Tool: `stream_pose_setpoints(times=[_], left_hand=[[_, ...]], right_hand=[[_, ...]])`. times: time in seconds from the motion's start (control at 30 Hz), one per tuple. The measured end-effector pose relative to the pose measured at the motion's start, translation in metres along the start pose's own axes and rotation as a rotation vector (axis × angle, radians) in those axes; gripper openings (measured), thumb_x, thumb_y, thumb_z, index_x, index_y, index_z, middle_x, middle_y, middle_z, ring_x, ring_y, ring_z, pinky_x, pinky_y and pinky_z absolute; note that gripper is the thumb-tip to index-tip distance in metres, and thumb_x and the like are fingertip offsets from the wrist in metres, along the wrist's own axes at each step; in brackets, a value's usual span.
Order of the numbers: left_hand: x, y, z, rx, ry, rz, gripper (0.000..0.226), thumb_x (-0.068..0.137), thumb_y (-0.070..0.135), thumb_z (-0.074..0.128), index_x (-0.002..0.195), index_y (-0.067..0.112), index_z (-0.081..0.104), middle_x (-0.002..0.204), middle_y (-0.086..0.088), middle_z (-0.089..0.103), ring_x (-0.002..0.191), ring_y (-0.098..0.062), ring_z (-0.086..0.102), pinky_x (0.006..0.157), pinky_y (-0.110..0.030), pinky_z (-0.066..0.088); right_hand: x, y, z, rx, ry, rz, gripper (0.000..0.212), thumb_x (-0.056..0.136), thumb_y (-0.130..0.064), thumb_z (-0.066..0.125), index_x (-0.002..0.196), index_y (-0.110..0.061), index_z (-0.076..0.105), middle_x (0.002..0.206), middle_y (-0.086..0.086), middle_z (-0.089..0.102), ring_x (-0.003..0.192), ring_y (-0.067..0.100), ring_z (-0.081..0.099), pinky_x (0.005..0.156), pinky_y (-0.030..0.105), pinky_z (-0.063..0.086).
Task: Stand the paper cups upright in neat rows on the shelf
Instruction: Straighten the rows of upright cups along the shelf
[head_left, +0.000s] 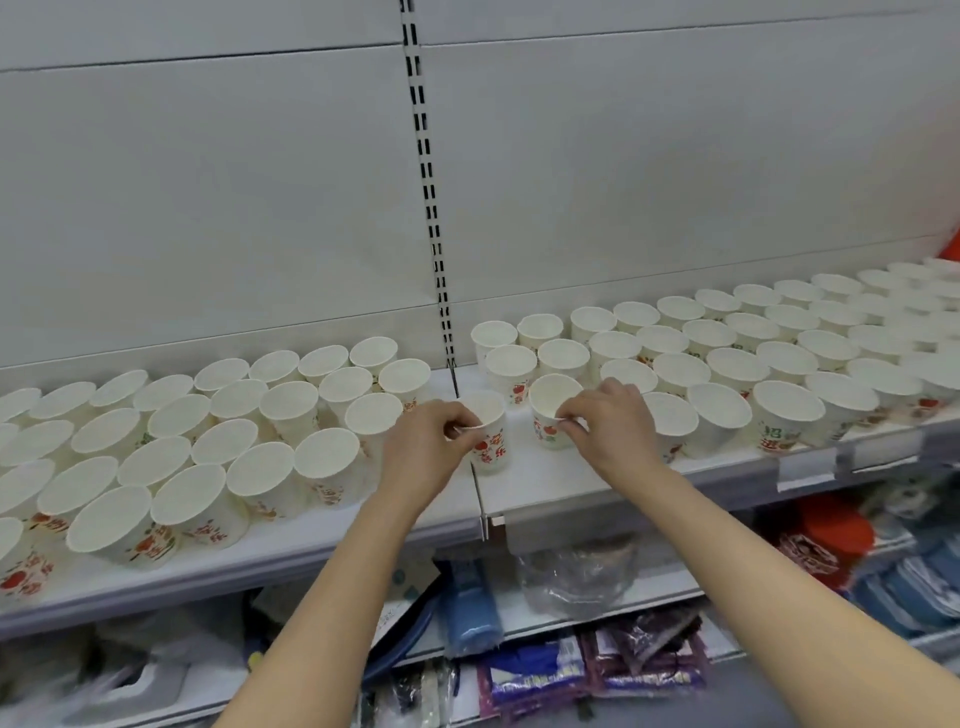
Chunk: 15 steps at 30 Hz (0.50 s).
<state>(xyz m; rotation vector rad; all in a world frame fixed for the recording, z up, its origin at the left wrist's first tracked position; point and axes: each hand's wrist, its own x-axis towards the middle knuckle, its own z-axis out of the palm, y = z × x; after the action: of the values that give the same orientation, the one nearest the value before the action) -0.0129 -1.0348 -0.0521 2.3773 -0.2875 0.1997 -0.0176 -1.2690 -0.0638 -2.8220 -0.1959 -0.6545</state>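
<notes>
Several white paper cups with red and green print stand upright in rows along the white shelf (540, 483), to the left (197, 452) and to the right (727, 358). My left hand (428, 441) pinches the near rim of one cup (488, 431) standing at the seam between the two shelf boards. My right hand (605, 415) pinches the near rim of a second cup (553, 402) just to its right. Both cups are upright and rest on the shelf, a little apart from each other.
A slotted upright (431, 208) splits the grey back panel. Price-tag holders (805, 467) run along the shelf's front edge. The lower shelf holds packaged goods: a blue roll (470, 613), a clear plastic bag (576, 577), red items (826, 535).
</notes>
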Motion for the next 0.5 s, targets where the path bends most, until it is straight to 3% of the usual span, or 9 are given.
stream_pose_setpoints(times=[0.13,0.27,0.33,0.5], left_hand=[[0.029,0.021,0.024,0.079,-0.056,0.012,0.004,0.081,0.031,0.074,0.082,0.027,0.073,0.082,0.013,0.068,0.081,-0.008,0.061,0.067,-0.028,0.045],[0.037,0.030,0.038,0.195,-0.083,0.038,0.007,0.082,0.031,0.072,0.088,0.028,0.072,0.087,0.012,0.061,0.084,-0.011,0.059,0.066,-0.027,0.041],[0.036,0.032,0.042,0.206,-0.057,0.039,0.008,0.081,0.031,0.072,0.089,0.030,0.072,0.090,0.011,0.061,0.082,-0.009,0.059,0.066,-0.028,0.042],[0.037,0.037,0.046,0.233,-0.034,0.026,0.005,0.083,0.032,0.072,0.087,0.031,0.072,0.093,0.011,0.063,0.084,-0.009,0.060,0.067,-0.028,0.045]], right_hand=[[0.007,0.008,-0.009,-0.108,-0.090,0.043,0.015,0.088,-0.034,0.060,0.092,-0.029,0.073,0.082,0.001,0.067,0.092,0.025,0.048,0.078,0.035,0.027],[0.011,0.016,-0.012,-0.148,-0.080,0.012,0.016,0.085,-0.026,0.061,0.097,-0.026,0.072,0.093,-0.001,0.068,0.096,0.025,0.047,0.078,0.035,0.026],[0.011,0.019,-0.012,-0.105,-0.060,-0.036,0.015,0.080,-0.028,0.068,0.094,-0.023,0.071,0.093,-0.001,0.069,0.095,0.027,0.049,0.078,0.035,0.026],[0.014,0.024,-0.011,-0.096,-0.045,-0.131,0.011,0.073,-0.030,0.076,0.074,-0.020,0.072,0.072,-0.003,0.068,0.080,0.026,0.051,0.072,0.036,0.027]])
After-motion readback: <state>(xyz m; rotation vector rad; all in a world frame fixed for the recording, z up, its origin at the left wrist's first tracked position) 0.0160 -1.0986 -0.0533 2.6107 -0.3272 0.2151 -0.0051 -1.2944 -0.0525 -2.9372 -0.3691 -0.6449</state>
